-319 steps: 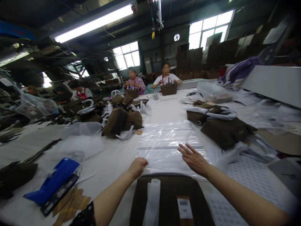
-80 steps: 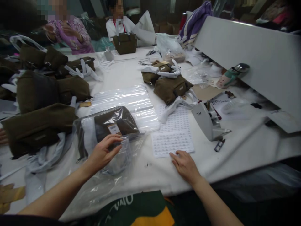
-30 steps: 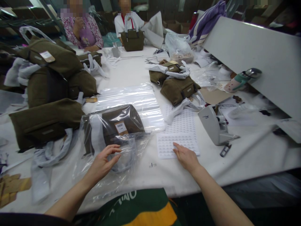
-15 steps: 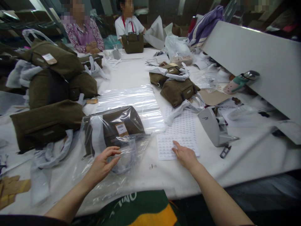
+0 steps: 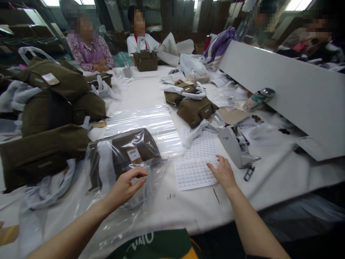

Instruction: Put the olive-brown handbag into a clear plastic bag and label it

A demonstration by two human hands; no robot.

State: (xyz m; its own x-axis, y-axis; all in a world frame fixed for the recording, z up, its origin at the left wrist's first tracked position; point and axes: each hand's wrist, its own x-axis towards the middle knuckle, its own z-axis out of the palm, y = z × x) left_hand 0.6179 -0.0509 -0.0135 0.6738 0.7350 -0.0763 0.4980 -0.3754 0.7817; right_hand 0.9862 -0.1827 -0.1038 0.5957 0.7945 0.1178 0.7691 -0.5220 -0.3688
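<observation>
An olive handbag [image 5: 147,144] with a barcode tag [image 5: 134,154] lies inside a clear plastic bag [image 5: 159,171]. Over the near part of that plastic is my left hand [image 5: 125,187], its fingers bent and its thumb apart, with nothing visible between them. At the right edge of a white sheet of small printed labels [image 5: 192,174] is my right hand [image 5: 224,174], thumb and fingers spread. Whether its fingertips touch the paper I cannot tell. Another label sheet [image 5: 202,144] lies partly beneath this one.
Olive handbags [image 5: 51,86] are heaped at the left, and others [image 5: 196,108] lie beyond the labels. Flat clear bags [image 5: 167,122] are stacked behind the wrapped bag. A grey label dispenser [image 5: 231,144], a bottle [image 5: 257,100] and a slanted white board [image 5: 285,79] stand right. Two people sit across the table.
My right hand has shifted from the middle of the label sheet to its right edge. The left hand stays above the plastic, slightly further right over it. The camera view has tilted up and turned.
</observation>
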